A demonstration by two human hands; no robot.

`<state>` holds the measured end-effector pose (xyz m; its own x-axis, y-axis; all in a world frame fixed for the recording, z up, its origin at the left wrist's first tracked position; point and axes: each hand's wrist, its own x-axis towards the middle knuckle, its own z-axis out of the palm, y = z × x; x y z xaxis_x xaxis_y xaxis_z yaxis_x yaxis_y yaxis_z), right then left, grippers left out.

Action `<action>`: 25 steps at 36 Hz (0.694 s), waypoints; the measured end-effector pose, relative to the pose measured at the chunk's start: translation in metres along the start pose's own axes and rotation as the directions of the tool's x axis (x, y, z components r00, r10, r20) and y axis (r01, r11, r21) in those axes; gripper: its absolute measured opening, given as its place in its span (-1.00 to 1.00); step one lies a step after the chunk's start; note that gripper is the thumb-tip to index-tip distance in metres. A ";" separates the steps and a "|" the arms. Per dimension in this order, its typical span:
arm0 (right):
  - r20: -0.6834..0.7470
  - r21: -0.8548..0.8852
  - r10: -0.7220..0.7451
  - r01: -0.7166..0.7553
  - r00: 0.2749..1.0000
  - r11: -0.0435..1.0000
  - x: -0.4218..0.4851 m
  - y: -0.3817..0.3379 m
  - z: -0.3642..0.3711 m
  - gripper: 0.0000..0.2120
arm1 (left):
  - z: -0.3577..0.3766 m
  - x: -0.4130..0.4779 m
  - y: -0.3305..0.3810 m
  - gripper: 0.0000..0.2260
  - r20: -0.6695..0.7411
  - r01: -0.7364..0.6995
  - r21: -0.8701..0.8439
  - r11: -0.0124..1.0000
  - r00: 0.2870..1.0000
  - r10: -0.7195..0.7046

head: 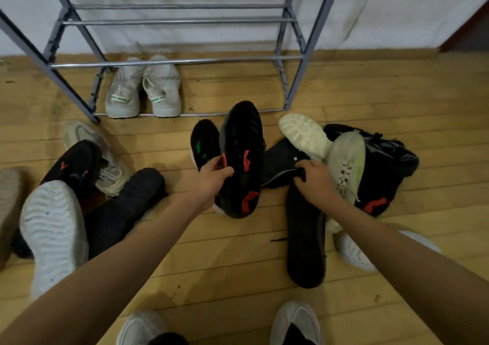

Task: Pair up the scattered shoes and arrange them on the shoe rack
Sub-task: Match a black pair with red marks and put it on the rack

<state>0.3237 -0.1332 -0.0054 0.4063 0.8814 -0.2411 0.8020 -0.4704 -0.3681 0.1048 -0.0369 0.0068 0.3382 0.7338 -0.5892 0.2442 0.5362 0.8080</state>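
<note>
Your left hand (211,175) gripping a black red-marked shoe (242,159) sole-up above the floor (225,252), your right hand (316,179) clutching another black shoe (283,164) beside it, 2 white shoes (144,90) paired on the rack (174,62) bottom.

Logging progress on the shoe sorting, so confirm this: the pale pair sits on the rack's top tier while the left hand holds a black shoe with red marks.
One detail is wrong. The head view shows the pale pair at the bottom of the rack, not the top tier. The left hand does hold a black shoe with red marks.
</note>
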 end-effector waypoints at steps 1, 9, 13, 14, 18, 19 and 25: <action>-0.062 -0.022 0.048 -0.049 0.997 0.999 0.001 0.008 -0.003 -0.61 | 0.008 0.004 0.002 -0.54 0.012 -0.002 0.017 1.000 1.000 0.002; -0.209 0.065 0.409 -0.405 0.888 0.912 0.000 0.048 -0.016 -0.26 | 0.070 0.023 0.011 -0.69 0.122 -0.021 0.105 0.994 0.992 0.008; -0.153 0.287 0.535 -0.480 0.831 0.829 0.000 0.063 -0.015 -0.17 | 0.085 0.028 0.005 -0.75 0.097 0.011 0.051 0.999 0.995 -0.016; -0.116 0.333 0.550 -0.489 0.827 0.806 0.000 0.066 -0.015 -0.14 | 0.085 0.029 0.004 -0.71 0.096 0.021 0.035 0.999 0.995 -0.024; -0.070 0.406 0.554 -0.484 0.830 0.775 -0.002 0.074 -0.015 -0.07 | 0.083 0.032 -0.001 -0.59 0.092 0.032 0.007 0.999 0.995 -0.033; -0.071 0.408 0.556 -0.484 0.828 0.774 -0.002 0.074 -0.016 -0.06 | 0.083 0.031 -0.001 -0.58 0.091 0.028 0.010 1.000 0.995 -0.029; -0.010 0.427 0.642 -0.578 0.766 0.696 0.002 0.075 -0.022 0.00 | 0.084 0.029 -0.004 -0.48 0.068 0.010 0.051 0.999 0.998 -0.013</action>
<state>0.3950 -0.1655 -0.0137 0.8311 0.3738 -0.4119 0.1367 -0.8551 -0.5001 0.1902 -0.0526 -0.0137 0.3959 0.6966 -0.5984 0.2932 0.5216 0.8012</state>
